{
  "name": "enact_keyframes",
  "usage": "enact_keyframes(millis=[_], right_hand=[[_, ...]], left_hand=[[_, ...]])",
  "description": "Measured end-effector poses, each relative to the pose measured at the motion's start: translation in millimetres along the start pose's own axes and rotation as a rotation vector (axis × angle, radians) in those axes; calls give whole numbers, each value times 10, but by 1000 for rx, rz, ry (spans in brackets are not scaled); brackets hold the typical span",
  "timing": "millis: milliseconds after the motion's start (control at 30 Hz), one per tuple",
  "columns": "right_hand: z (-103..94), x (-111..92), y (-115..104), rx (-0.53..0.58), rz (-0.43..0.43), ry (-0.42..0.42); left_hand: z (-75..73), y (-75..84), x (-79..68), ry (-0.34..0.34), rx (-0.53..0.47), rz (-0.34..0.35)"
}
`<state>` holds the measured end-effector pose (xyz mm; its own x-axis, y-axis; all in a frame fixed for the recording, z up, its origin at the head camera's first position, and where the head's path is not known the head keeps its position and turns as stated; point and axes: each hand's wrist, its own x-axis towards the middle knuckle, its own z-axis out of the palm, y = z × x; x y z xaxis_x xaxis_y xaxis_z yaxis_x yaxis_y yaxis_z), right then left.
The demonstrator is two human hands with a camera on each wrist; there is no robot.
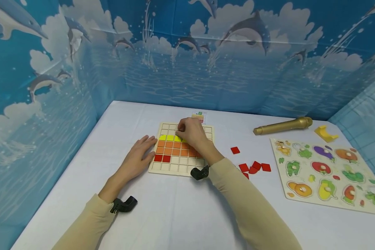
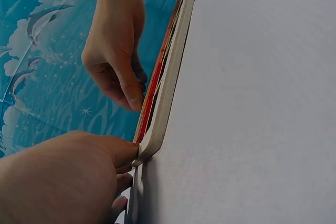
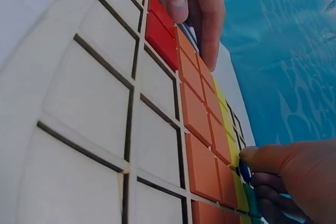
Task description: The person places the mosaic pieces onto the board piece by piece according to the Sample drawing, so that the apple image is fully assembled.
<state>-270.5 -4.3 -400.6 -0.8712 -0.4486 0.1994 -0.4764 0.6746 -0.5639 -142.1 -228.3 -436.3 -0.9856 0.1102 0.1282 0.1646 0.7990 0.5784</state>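
A wooden grid board [image 1: 178, 169] lies on the table, with rows of yellow tiles [image 1: 170, 138], orange tiles [image 1: 168, 151] and two red tiles [image 1: 162, 158]. My left hand [image 1: 137, 156] rests at the board's left edge, fingers extended, its fingertips touching the rim. Over the yellow row, my right hand [image 1: 192, 133] pinches a small dark blue piece [image 3: 244, 171] between thumb and fingers. That piece's full shape is hidden by the fingers. Beside it in the right wrist view a green piece [image 3: 251, 199] shows partly. The right hand covers part of the upper rows.
Loose red tiles [image 1: 243, 167] lie right of the board. A small picture card [image 1: 198, 115] sits behind it. Farther right are a gold microphone [image 1: 282, 126], a yellow curved piece [image 1: 326, 134] and a vegetable knob puzzle [image 1: 309, 173]. A dolphin-print curtain [image 1: 187, 80] borders the table.
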Motion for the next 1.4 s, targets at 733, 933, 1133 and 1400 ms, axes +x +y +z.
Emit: enact_keyframes(millis=[733, 933, 1133, 1400], right_hand=[[-12, -32, 79, 127, -88, -103], [-59, -127, 135, 120, -87, -46], [-229, -355, 269, 184, -34, 6], [-572, -693, 459, 146, 60, 38]], left_hand=[[-8, 10, 1, 6, 0, 18], [-5, 7, -11, 4, 12, 6], [6, 7, -12, 2, 17, 6], [-21, -4, -6, -45, 15, 12]])
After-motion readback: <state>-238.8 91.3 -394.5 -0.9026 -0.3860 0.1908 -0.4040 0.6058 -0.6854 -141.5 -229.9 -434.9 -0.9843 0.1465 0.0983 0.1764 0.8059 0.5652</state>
